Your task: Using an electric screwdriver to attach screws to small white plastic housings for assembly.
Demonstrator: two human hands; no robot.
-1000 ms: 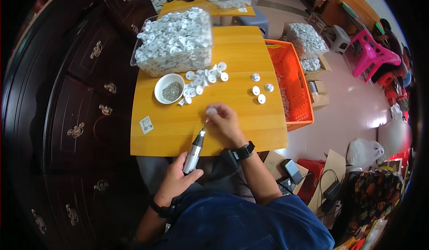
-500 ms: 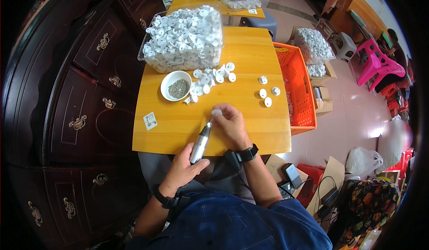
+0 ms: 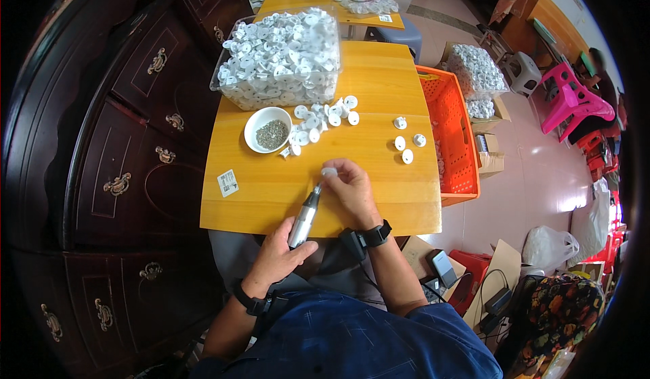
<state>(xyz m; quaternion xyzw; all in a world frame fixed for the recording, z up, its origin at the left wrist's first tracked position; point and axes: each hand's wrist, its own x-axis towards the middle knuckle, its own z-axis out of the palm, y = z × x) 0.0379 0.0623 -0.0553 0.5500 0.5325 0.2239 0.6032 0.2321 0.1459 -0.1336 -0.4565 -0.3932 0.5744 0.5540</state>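
My left hand (image 3: 280, 254) is wrapped round a silver electric screwdriver (image 3: 305, 220) with a black nose, tilted up and to the right. Its tip meets the underside of a round white plastic piece (image 3: 329, 172). That piece is pinched in the fingers of my right hand (image 3: 353, 188); whether a screw sits at the tip is too small to tell. Beyond my hands stands a white bowl (image 3: 250, 135) of small metal screws (image 3: 271, 135). Beside it lies a loose heap of the same white pieces (image 3: 313, 123). Several more pieces (image 3: 400, 143) lie apart at the table's right.
A clear plastic bin (image 3: 271, 84) heaped with white pieces stands at the table's far left. An orange crate (image 3: 468, 169) adjoins the right edge of the yellow wooden table (image 3: 386, 206). Dark cabinets (image 3: 135, 210) line the left. A pink chair (image 3: 572, 101) stands farther right, near another person.
Both hands hold nearly the same pose, with the screwdriver tip still at the white piece. The view has shifted very slightly.
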